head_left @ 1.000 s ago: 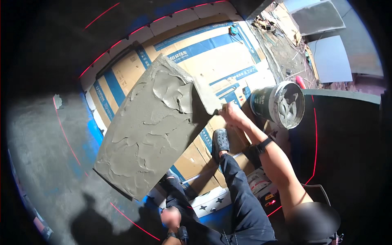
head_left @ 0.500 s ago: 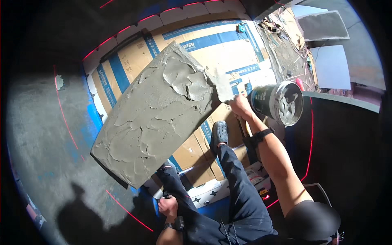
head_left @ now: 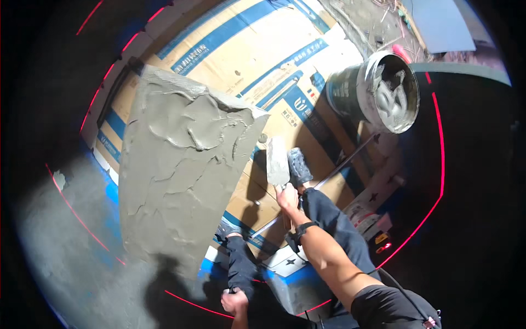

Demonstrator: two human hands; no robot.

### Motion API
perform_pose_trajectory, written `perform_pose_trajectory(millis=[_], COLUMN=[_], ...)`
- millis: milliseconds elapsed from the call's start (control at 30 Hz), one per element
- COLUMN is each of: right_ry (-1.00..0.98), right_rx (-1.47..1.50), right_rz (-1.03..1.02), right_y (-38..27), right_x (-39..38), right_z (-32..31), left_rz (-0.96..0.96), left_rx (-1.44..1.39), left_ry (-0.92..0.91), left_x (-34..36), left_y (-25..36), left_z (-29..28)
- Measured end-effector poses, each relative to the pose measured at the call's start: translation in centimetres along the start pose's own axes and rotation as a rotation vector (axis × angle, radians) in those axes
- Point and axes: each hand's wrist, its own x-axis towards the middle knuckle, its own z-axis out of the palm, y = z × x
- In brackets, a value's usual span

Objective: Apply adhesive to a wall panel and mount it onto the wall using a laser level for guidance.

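Observation:
My right hand (head_left: 287, 198) grips the handle of a trowel (head_left: 278, 163) whose flat blade is smeared with pale grey mortar. The blade is to the right of a large slab (head_left: 178, 181), apart from its edge. Wet grey mortar covers the slab's face in uneven swirls, with a thicker mound toward its far end. My left hand (head_left: 234, 301) is closed in front of my left leg, near the slab's near end. A little of something dark shows at its fingers, but I cannot make out what it is.
A bucket (head_left: 346, 94) holding grey mortar leans open toward the right. Flattened cardboard (head_left: 230, 60) with blue bands covers the floor around my shoes. A small laser level (head_left: 382, 239) glows at the right, and red laser lines cross the floor. Debris (head_left: 378, 22) lies at the far right.
My right hand and the trowel have drawn back from the slab's far right edge, toward my legs. The view has shifted too. My left hand stays closed.

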Motion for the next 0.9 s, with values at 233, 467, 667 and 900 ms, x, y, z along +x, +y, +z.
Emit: perform_pose_trajectory(millis=[233, 467, 667, 900], right_ry=[-0.049, 0.111, 0.209, 0.049], right_rx=[0.075, 0.151, 0.380, 0.997], right_rz=[-0.025, -0.199, -0.220, -0.230], right_y=[4.7, -3.0, -6.9, -9.5], right_x=[4.1, 11.1, 5.2, -3.4], right_z=[10.2, 8.4, -3.5, -26.2], left_rz=[0.153, 0.115, 0.155, -0.016], left_rx=[-0.085, -0.134, -0.109, 0.059], left_ry=[-0.072, -0.169, 0.065, 0.038], left_x=[1.8, 2.7, 3.0, 3.1], left_y=[-0.5, 0.1, -0.6, 1.5], left_z=[-4.1, -4.9, -1.3, -3.9])
